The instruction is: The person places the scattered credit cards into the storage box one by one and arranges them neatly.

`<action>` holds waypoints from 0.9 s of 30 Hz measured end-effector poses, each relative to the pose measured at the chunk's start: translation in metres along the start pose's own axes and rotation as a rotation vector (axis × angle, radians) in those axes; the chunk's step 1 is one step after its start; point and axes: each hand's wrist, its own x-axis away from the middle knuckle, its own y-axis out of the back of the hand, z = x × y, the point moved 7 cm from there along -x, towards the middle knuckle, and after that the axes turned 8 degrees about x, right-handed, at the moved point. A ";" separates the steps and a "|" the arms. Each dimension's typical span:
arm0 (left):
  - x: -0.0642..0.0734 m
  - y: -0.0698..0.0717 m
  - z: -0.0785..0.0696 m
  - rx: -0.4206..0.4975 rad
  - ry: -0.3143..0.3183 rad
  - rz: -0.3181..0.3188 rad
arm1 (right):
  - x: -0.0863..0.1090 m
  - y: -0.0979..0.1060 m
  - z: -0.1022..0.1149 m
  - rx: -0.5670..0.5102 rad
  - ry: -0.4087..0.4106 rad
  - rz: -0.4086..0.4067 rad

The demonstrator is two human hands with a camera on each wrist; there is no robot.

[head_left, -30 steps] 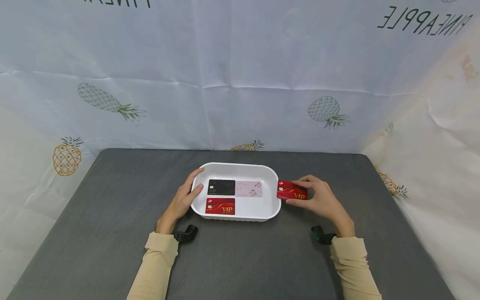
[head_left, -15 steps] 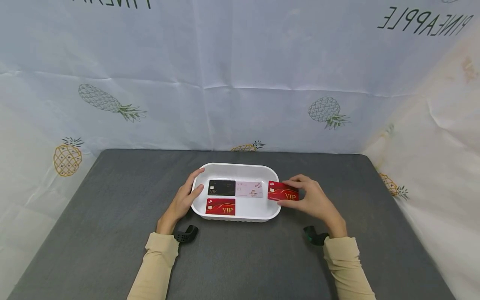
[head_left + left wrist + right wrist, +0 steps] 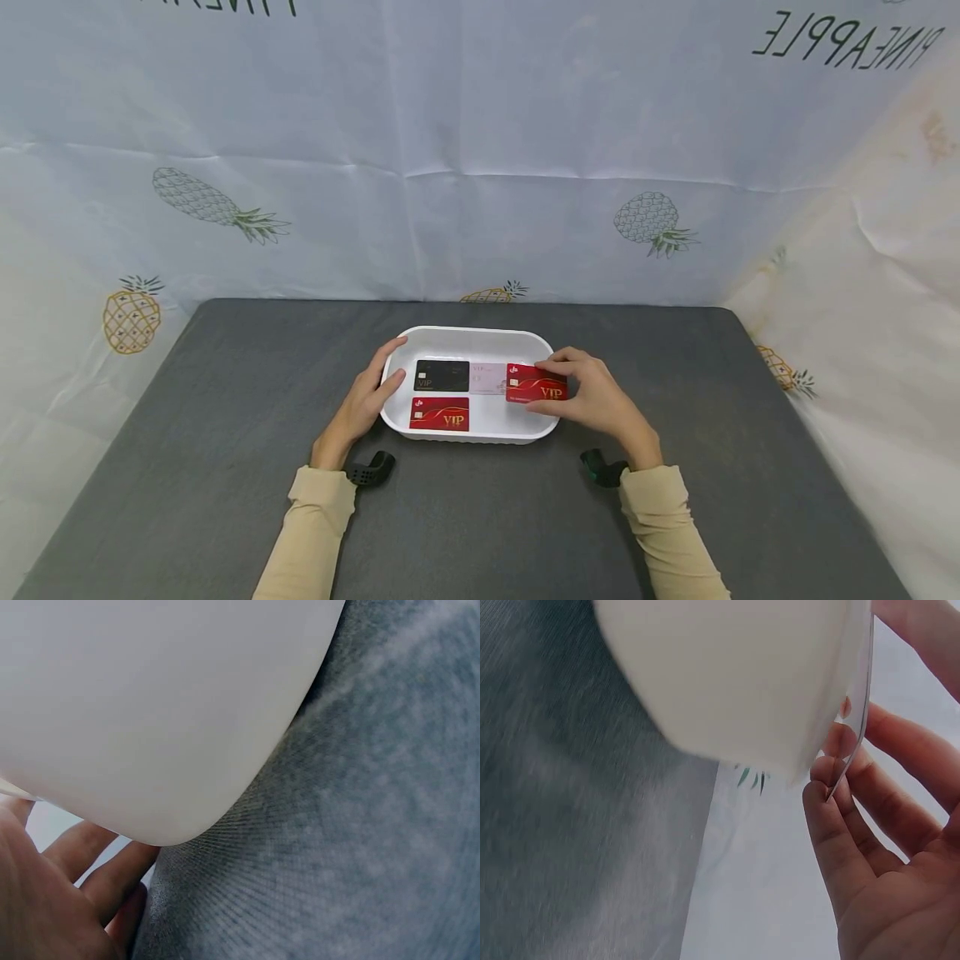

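A white tray [image 3: 450, 437] with rounded corners stands on the table. My left hand [image 3: 362, 408] grips its left end, thumb over the rim and fingers along the outside. In the left wrist view its fingers [image 3: 82, 851] lie against the tray wall. With thumb and fingers, my right hand [image 3: 592, 400] pinches a red VIP card [image 3: 528, 383] over the tray's right part. Seen edge-on, this card [image 3: 865, 697] is slightly bent in the right wrist view. In the tray lie a black VIP card [image 3: 442, 376], a pink card [image 3: 487, 378] partly covered by the held card, and another red VIP card [image 3: 439, 414].
A dark grey cloth-covered table [image 3: 480, 525] extends around the tray. Behind it hangs a white curtain [image 3: 450, 233] with pineapple prints. Dark wrist-camera mounts sit at the left wrist [image 3: 371, 469] and the right wrist [image 3: 602, 469].
My right hand has moved left with the red card, from beside the tray's right rim to over its inside, where it now overlaps the pink card. The left hand has stayed put.
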 end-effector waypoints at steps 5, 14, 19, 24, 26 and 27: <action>0.001 0.002 -0.001 0.001 -0.021 -0.002 | -0.007 -0.008 0.014 -0.024 0.005 0.031; -0.001 0.001 -0.003 0.006 -0.029 -0.001 | -0.015 -0.022 0.030 -0.045 0.050 0.054; -0.001 0.001 -0.004 -0.004 -0.030 -0.004 | -0.017 -0.030 0.032 -0.048 0.057 0.079; -0.001 0.001 -0.004 0.003 -0.030 -0.002 | -0.019 -0.034 0.034 -0.049 0.062 0.093; -0.001 0.001 -0.004 0.006 -0.030 -0.001 | -0.021 -0.036 0.034 -0.038 0.063 0.098; 0.000 0.001 -0.004 0.008 -0.029 -0.001 | -0.021 -0.037 0.034 -0.033 0.062 0.102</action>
